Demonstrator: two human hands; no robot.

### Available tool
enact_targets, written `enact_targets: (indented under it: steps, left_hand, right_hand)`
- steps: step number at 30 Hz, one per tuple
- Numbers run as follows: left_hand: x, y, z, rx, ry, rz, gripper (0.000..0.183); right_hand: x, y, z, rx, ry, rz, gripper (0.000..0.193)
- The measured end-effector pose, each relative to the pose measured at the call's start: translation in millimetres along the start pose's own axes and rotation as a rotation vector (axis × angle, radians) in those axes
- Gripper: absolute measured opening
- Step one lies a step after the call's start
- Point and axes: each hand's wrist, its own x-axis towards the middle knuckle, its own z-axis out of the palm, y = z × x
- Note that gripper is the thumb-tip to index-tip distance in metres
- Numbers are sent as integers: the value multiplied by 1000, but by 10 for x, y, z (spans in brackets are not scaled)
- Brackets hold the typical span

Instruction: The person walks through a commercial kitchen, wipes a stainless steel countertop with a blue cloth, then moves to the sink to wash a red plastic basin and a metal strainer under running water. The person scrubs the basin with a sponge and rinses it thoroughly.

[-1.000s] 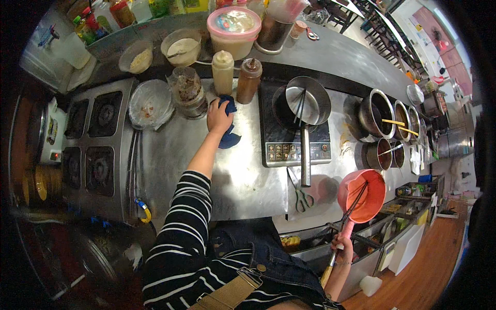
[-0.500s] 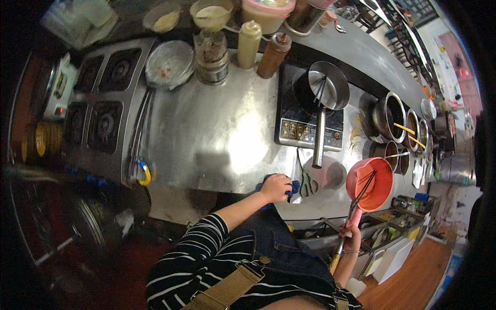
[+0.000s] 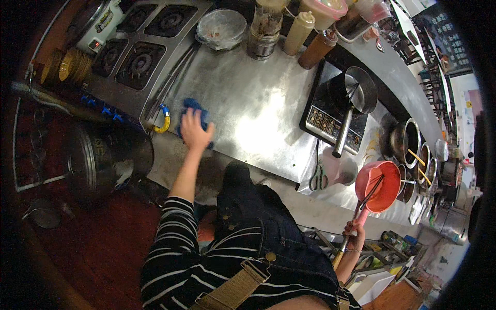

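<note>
My left hand (image 3: 195, 130) presses a dark blue cloth (image 3: 189, 104) onto the left end of the steel counter (image 3: 243, 111), close to a yellow-and-blue hose end (image 3: 164, 120). Its fingers lie over the cloth, which shows around them. At the lower right, my right hand (image 3: 354, 235) is closed around the handle of a pink dipper (image 3: 380, 186). Held along with it is a long thin utensil (image 3: 340, 254) with a tan handle. Its dark thin tips reach into the dipper's bowl.
A dark pan (image 3: 360, 90) sits on an induction cooker (image 3: 330, 111), handle pointing toward me. Green-handled scissors (image 3: 318, 178) lie in front. Gas burners (image 3: 139, 62) stand at the left, squeeze bottles (image 3: 299, 33) and a plastic-covered bowl (image 3: 221, 30) behind. Several pots (image 3: 405, 139) line the right.
My left hand has slid the cloth leftward along the counter, from near the scissors to beside the hose end. My right hand still holds the dipper and utensil. The view has shifted.
</note>
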Motion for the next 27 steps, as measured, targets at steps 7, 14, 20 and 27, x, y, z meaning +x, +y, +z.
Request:
enact_targets:
  steps: [7, 14, 20, 27]
  left_hand:
    - [-1403, 2261, -1, -849, -455, 675, 19]
    - [-144, 1392, -212, -1015, -538, -634, 41]
    - [954, -47, 147, 105, -249, -200, 77]
    - [-18, 1666, 245, -528, -497, 378, 30]
  right_hand:
    - [-24, 42, 0, 63, 25, 19, 15]
    - [-161, 67, 16, 31, 33, -5, 21]
    - [-232, 225, -34, 112, 13, -16, 21]
    - [-209, 345, -23, 91, 93, -43, 21]
